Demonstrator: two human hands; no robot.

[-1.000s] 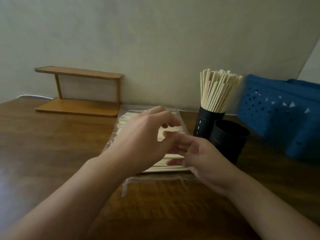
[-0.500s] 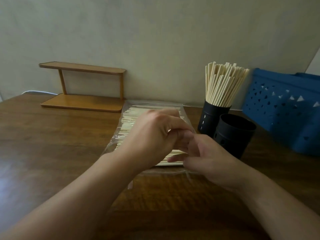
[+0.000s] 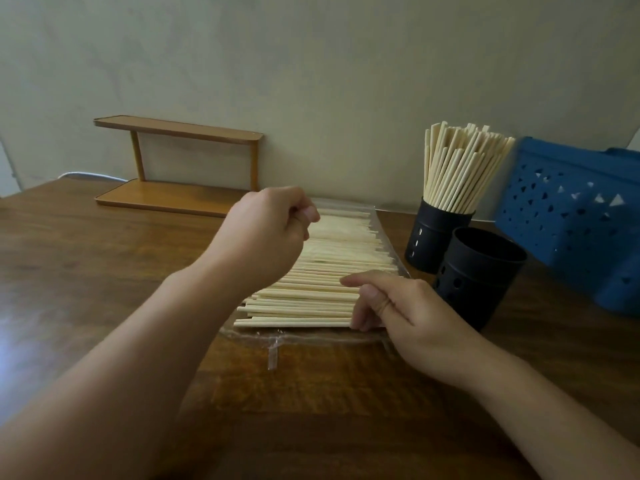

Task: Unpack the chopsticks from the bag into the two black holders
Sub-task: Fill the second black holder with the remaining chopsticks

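Head view: two bare hands over a clear bag [image 3: 389, 237] of chopsticks [image 3: 329, 271].

Left hand [image 3: 266, 237] raised, fingers curled, apparently pinching plastic film. Right hand [image 3: 398, 313] pressing curled fingers on near chopstick ends. Right: far holder [image 3: 433, 237] full, near holder [image 3: 481, 271] empty. Brown wooden table [image 3: 104, 289], wooden shelf [image 3: 176, 168], blue basket [image 3: 581, 220], pale wall.
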